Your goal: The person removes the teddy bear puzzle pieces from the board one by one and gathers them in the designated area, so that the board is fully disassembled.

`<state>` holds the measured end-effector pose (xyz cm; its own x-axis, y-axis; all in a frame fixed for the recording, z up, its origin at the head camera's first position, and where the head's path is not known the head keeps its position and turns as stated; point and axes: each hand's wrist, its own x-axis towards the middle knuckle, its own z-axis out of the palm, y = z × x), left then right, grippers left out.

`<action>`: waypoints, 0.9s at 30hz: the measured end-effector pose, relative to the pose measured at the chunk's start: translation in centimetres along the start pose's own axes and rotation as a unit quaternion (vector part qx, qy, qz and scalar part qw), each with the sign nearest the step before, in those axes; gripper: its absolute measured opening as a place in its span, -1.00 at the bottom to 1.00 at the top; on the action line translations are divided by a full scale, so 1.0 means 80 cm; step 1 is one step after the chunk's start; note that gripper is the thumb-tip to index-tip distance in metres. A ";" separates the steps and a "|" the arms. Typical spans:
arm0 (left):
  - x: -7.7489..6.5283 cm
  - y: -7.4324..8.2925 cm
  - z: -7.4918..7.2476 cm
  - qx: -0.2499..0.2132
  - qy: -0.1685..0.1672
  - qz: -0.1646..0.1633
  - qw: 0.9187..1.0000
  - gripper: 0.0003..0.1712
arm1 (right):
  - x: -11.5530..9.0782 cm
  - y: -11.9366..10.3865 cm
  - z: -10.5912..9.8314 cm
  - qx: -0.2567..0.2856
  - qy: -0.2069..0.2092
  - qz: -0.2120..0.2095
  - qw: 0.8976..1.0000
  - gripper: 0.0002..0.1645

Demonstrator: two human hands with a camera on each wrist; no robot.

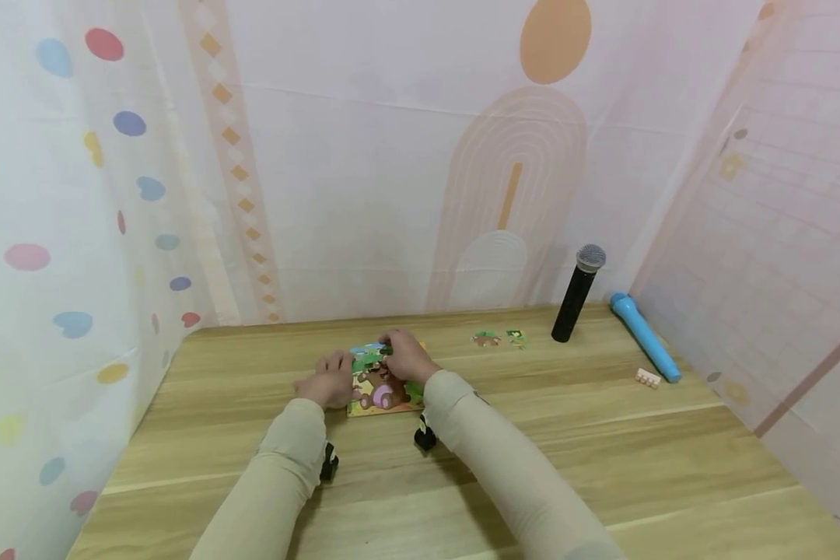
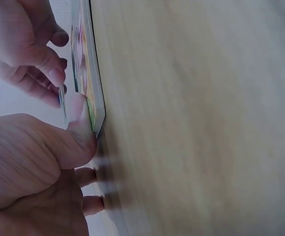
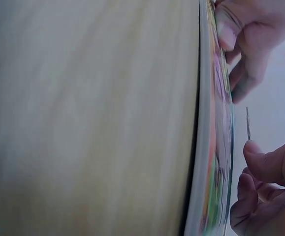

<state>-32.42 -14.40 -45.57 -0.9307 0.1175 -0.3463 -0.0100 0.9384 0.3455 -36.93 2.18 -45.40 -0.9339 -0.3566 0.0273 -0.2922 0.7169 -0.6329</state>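
Observation:
A jigsaw puzzle board (image 1: pixel 383 395) with a brown bear picture lies flat on the wooden table. My left hand (image 1: pixel 327 383) rests at its left edge; in the left wrist view the thumb (image 2: pixel 80 118) presses the board's corner while other fingers touch the table. Above the board's upper right part is my right hand (image 1: pixel 409 359). Its thumb and fingers pinch a thin puzzle piece (image 3: pixel 248 123), seen edge-on and held just off the board. The piece's picture is hidden in the wrist views.
Loose puzzle pieces (image 1: pixel 487 339) lie right of the board. Farther right, a black microphone (image 1: pixel 575 295) stands upright, a blue microphone-shaped stick (image 1: pixel 645 337) lies down, and a small pale pink block (image 1: pixel 647 378) sits nearby. Patterned curtains (image 1: pixel 364 171) border the table (image 1: pixel 546 435).

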 end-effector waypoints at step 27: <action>0.006 -0.005 0.003 0.013 0.007 0.009 1.000 -0.08 | -0.007 0.059 -0.042 0.024 0.024 0.017 0.999 -0.60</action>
<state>-32.76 -14.66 -46.09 -0.9357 0.1293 -0.3281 0.0154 0.9444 0.3283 -38.50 7.80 -45.79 -0.9522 -0.3027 0.0403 -0.2503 0.6981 -0.6709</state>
